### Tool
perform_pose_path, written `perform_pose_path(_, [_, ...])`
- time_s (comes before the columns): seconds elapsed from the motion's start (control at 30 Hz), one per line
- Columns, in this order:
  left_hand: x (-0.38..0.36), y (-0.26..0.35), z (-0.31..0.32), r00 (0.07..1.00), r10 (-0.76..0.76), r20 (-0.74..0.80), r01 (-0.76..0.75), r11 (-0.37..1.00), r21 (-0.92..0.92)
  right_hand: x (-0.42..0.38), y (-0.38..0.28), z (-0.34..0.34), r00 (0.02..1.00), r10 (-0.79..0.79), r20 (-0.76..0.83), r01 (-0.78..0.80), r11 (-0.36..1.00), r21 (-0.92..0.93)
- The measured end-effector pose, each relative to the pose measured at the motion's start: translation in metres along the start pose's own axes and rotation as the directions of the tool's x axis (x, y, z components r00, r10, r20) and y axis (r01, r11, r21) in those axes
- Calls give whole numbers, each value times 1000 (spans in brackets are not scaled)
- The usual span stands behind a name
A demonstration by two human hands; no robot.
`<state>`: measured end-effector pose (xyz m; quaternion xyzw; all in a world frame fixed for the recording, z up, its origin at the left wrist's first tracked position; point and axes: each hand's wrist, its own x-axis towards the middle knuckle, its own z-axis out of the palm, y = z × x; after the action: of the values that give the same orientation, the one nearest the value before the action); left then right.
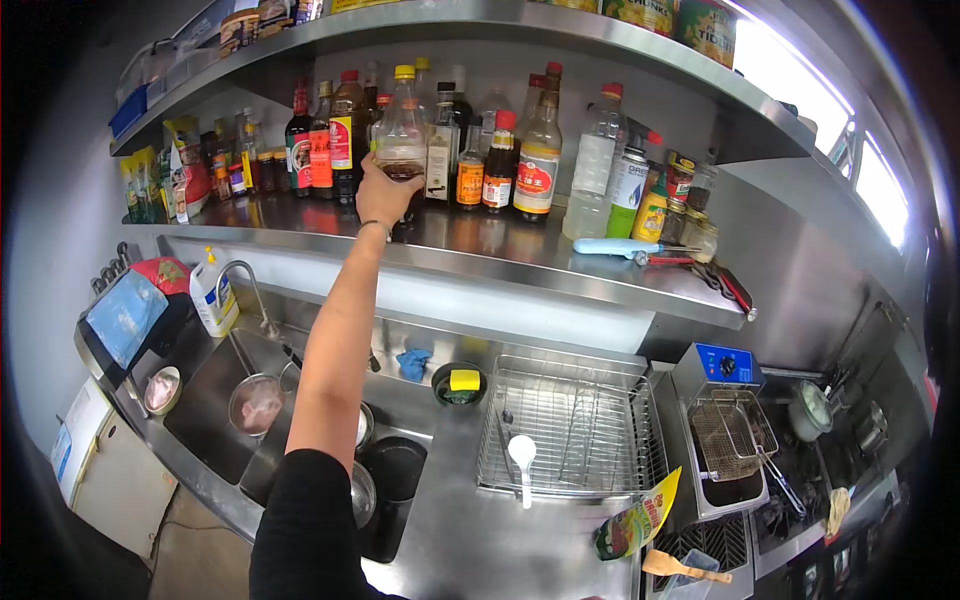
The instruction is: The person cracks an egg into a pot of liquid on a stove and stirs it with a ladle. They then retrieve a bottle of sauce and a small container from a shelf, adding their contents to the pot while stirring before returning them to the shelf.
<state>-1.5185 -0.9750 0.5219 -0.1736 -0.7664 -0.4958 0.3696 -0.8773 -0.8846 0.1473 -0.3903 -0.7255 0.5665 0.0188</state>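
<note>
My left hand (388, 194) reaches up to the middle shelf, its fingers wrapped round a clear bottle (404, 125) with a yellow cap. Dark liquid fills the lower part of that bottle, and my hand hides some of it. Just left of it stands a dark sauce bottle (347, 140) with a red cap and a yellow and red label. On the other side is a dark bottle (440, 155) with a pale label. My right hand is out of view.
Below the shelf are a sink (205, 400) with a strainer (258, 404), a wire dish rack (570, 425) holding a white spoon (522, 460), and a deep fryer (715, 440). A green and yellow pouch (640, 520) stands near the counter's front. An upper shelf (480, 22) hangs overhead.
</note>
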Motion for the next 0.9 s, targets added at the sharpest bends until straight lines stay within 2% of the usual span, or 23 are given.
perform_pose_path(0.03, [-3,2,0,1000,17,2,-17,1000,-2,1,-13,-3,999,-35,15,35,999,11])
perform_pose_path(0.07, [-2,0,6,999,17,32,-16,1000,-8,-5,-53,-8,993,-111,-28,107,989,-106])
perform_pose_path(0.17, [-23,26,5,976,131,174,-102,981,-166,22,-83,-18,953,-302,-25,279,906,-320])
perform_pose_path(0.2, [-29,32,14,968,176,178,-138,968,-208,25,-107,-21,960,-279,2,259,889,-378])
perform_pose_path(0.23, [-36,42,18,959,222,176,-174,952,-251,35,-127,-19,939,-337,-73,277,862,-424])
perform_pose_path(0.27, [-43,52,21,940,271,210,-195,926,-323,53,-130,-23,865,-493,-91,425,817,-389])
perform_pose_path(0.33, [-57,70,42,941,263,213,-188,929,-318,71,-179,-29,794,-582,-176,441,750,-493])
perform_pose_path(0.4, [-67,85,60,941,244,236,-149,921,-360,93,-233,-37,512,-849,-131,606,465,-645])
perform_pose_path(0.43, [-69,90,69,937,251,244,-138,906,-401,101,-264,-40,556,-809,-189,636,561,-530])
perform_pose_path(0.47, [-74,97,75,947,227,229,-123,911,-393,105,-300,-41,426,-886,-183,620,433,-654])
perform_pose_path(0.5, [-78,102,86,966,202,162,-130,919,-373,110,-331,-40,358,-908,-217,629,407,-663])
perform_pose_path(0.53, [-80,109,85,964,156,215,-76,937,-340,120,-358,-39,338,-903,-265,693,429,-580])
perform_pose_path(0.57, [-81,114,81,959,108,264,-24,953,-302,131,-382,-36,266,-920,-288,693,390,-606])
perform_pose_path(0.67, [-80,121,85,953,77,293,11,958,-286,183,-437,-47,51,-950,-308,673,260,-692])
perform_pose_path(0.73, [-84,119,86,957,76,279,16,950,-312,222,-479,-57,-46,-953,-301,629,206,-750])
perform_pose_path(0.8, [-83,114,99,967,115,228,-26,933,-360,245,-511,-61,94,-945,-312,475,318,-820])
perform_pose_path(0.83, [-83,115,100,966,120,228,-31,932,-362,253,-520,-63,92,-944,-317,474,321,-820])
perform_pose_path(0.9, [-82,117,95,968,122,219,-41,938,-343,268,-536,-63,394,-900,-186,398,349,-848])
